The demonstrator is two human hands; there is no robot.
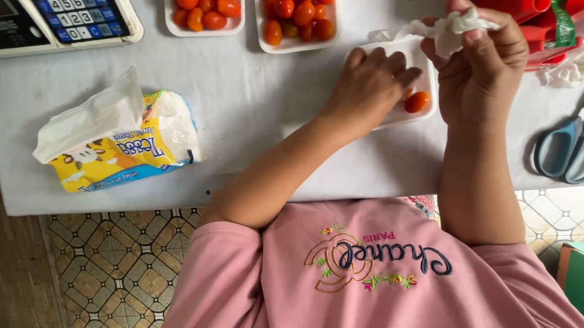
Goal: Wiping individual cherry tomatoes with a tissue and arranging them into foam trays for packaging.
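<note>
Your left hand (368,82) rests flat, holding nothing, in the white tray (422,71), beside one tomato (417,101). Your right hand (483,61), above it, is clamped on crumpled tissue (452,27). Two filled trays (203,9) stand beyond; this one is almost empty.

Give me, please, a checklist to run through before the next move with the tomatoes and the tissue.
1. Tissue firmly held: ok, crumpled in the right hand above the tray.
2. Tray steadied: ok, the left hand rests in it.
3. Tomato within reach: ok, it lies uncovered in the tray between the hands.
4. Left hand free: cannot tell, its fingers hide what is under them.
5. Fresh tissue available: ok, the tissue pack lies open on the table with a sheet sticking out.
6. Scissors clear of the hands: ok, they lie apart at the right.
</note>
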